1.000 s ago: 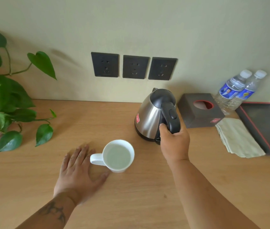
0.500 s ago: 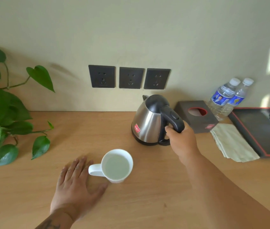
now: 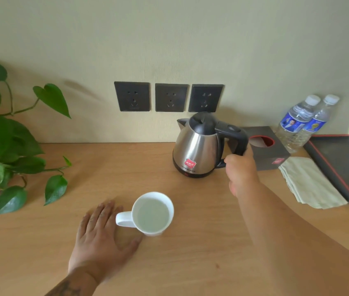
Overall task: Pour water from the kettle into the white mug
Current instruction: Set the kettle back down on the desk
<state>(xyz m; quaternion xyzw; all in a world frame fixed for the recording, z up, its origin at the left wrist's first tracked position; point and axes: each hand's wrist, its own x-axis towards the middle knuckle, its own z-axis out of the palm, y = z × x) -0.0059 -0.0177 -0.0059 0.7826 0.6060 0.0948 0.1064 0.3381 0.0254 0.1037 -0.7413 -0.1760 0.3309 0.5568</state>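
The steel kettle (image 3: 197, 149) with black lid and handle stands upright on the wooden table (image 3: 201, 263), close to the wall. My right hand (image 3: 242, 174) is curled around the lower end of its handle, fingers hidden behind it. The white mug (image 3: 153, 213) stands in front of the kettle, to the left, with water in it and its handle pointing left. My left hand (image 3: 103, 238) lies flat and open on the table next to the mug's handle, thumb by the mug's base.
A leafy plant (image 3: 5, 146) fills the left edge. Right of the kettle are a dark tissue box (image 3: 269, 150), two water bottles (image 3: 301, 122), a folded cloth (image 3: 310, 182) and a black tray (image 3: 344, 165). Three wall sockets (image 3: 169, 97) sit above the table.
The kettle has gone back from near the mug to the wall and stands upright. My right hand has slid down to the handle's lower end. My left hand stays flat beside the mug.
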